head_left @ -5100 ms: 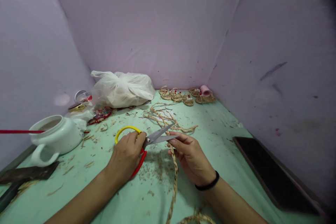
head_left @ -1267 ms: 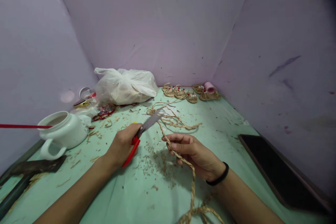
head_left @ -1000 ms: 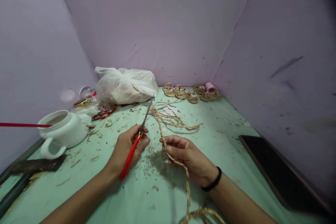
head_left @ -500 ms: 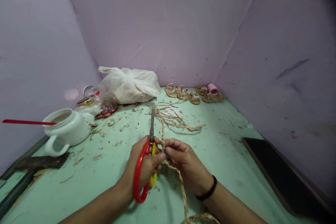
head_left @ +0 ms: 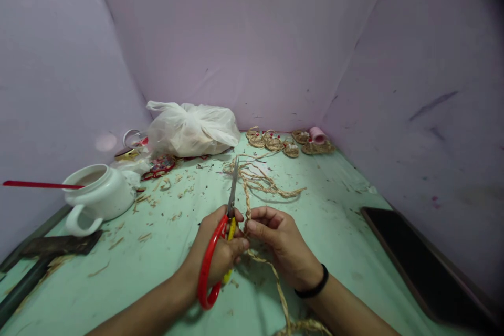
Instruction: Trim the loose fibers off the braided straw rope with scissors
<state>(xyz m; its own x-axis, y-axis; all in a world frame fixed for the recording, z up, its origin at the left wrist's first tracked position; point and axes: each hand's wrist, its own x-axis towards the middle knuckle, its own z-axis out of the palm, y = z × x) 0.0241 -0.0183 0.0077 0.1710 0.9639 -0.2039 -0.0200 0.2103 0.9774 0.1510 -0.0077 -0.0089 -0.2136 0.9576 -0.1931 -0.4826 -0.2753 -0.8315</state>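
My left hand (head_left: 218,252) is closed around scissors (head_left: 212,262) with one red and one yellow handle; the blades point away from me. Its thumb and fingertips also pinch a braided straw cord (head_left: 277,281). Close beside it on the right, my right hand (head_left: 281,241) pinches the same cord between thumb and forefinger. From the fingers the cord runs up to a loose tangle of straw strands (head_left: 260,181) on the table, and its other end trails down to the bottom edge of the view.
On the green table (head_left: 157,273) a white pot (head_left: 104,194) and a hammer (head_left: 59,244) lie left. A white plastic bag (head_left: 195,128), small woven pieces (head_left: 273,142) and a pink spool (head_left: 317,135) are at the back. A dark flat device (head_left: 421,268) lies right.
The scissors have tilted, their tips swinging to the right. The left fingertips have slid slightly down the cord, and the lower cord has shifted a little right.
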